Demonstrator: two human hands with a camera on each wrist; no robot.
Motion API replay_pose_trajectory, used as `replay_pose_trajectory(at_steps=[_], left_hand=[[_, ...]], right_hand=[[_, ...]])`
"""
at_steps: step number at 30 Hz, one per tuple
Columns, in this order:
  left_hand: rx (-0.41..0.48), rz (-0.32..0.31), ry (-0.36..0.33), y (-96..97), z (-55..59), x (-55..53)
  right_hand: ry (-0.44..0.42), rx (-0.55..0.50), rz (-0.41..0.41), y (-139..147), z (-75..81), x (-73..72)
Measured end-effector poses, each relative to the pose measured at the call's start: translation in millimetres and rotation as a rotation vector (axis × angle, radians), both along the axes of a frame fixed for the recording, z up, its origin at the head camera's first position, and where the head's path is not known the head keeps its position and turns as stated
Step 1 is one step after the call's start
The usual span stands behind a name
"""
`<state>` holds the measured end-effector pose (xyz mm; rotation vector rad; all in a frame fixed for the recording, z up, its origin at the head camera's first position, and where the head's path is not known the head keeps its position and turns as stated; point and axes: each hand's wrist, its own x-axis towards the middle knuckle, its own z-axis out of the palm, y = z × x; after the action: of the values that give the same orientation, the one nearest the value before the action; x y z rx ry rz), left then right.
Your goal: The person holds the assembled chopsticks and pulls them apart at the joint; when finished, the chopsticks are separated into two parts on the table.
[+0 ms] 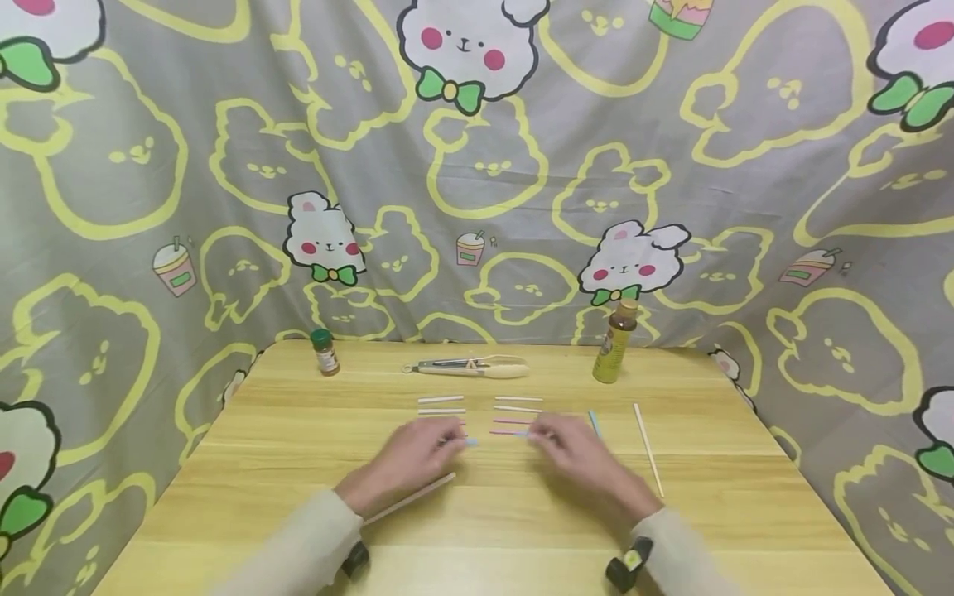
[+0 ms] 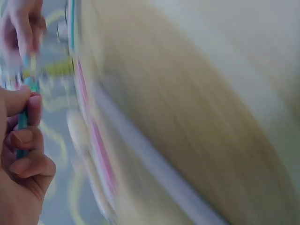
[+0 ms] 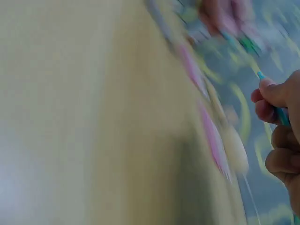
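Observation:
My left hand (image 1: 413, 451) grips a short blue stick (image 2: 22, 121), its fingers curled round it and the tip poking out past the thumb. In my right hand (image 1: 572, 447) is another short blue stick (image 3: 282, 115), pinched between thumb and fingers. The two hands are apart, just above the table, with the blue tips pointing toward each other. Behind and between them lie two columns of short sticks: white sticks (image 1: 441, 410) on the left, white sticks (image 1: 518, 399) on the right, and pink sticks (image 1: 513, 421) nearer the hands, partly hidden on the left side.
A pale long stick (image 1: 411, 498) lies beside the left forearm. Right of the right hand are a blue stick (image 1: 595, 424) and a long cream stick (image 1: 648, 449). Tongs (image 1: 469, 367), a green-capped jar (image 1: 325, 353) and a bottle (image 1: 614, 348) stand or lie along the table's back.

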<state>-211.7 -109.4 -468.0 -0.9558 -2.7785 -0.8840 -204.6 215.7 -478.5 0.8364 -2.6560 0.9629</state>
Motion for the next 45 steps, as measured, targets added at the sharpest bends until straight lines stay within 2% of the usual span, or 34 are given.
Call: replay_pose_trajectory(at_steps=[2,4,6,9,13,17,24,33,40,45], left_hand=[[0.036,0.104,-0.066,-21.8,-0.6,-3.7],[0.071,0.194,-0.119,-41.4,-0.4,-6.9],[0.076,0.222,-0.135,-53.5,0.0,-10.1],[0.026,0.19,-0.114,-57.1,-0.4,-14.6],[-0.05,0.145,-0.065,-48.3,-1.8,-17.0],[-0.087,0.135,-0.027,-40.7,-1.7,-16.6],[-0.138,0.119,-0.032,-38.0,-3.6,-15.7],[-0.17,0.046,-0.025,-30.7,-4.8,-14.9],[-0.176,-0.043,-0.025,-22.9,-4.7,-15.9],[-0.211,-0.031,0.0,-18.4,-4.2,-14.4]], right_hand=[[0.0,-0.025,-0.115,19,2.0,-1.6],[-0.009,-0.044,-0.189,35,4.1,-2.6],[-0.024,-0.038,-0.205,42,5.0,-3.6],[-0.042,-0.027,-0.167,40,2.7,-5.6],[-0.052,-0.04,-0.134,25,-3.1,-6.5],[-0.034,-0.056,-0.121,10,-7.3,-7.6],[-0.037,-0.078,-0.097,-14,-14.2,-12.1],[-0.076,0.007,-0.111,-30,-23.8,-14.0],[-0.111,0.048,-0.115,-36,-28.1,-13.9],[-0.066,0.09,-0.132,-43,-28.1,-14.7]])
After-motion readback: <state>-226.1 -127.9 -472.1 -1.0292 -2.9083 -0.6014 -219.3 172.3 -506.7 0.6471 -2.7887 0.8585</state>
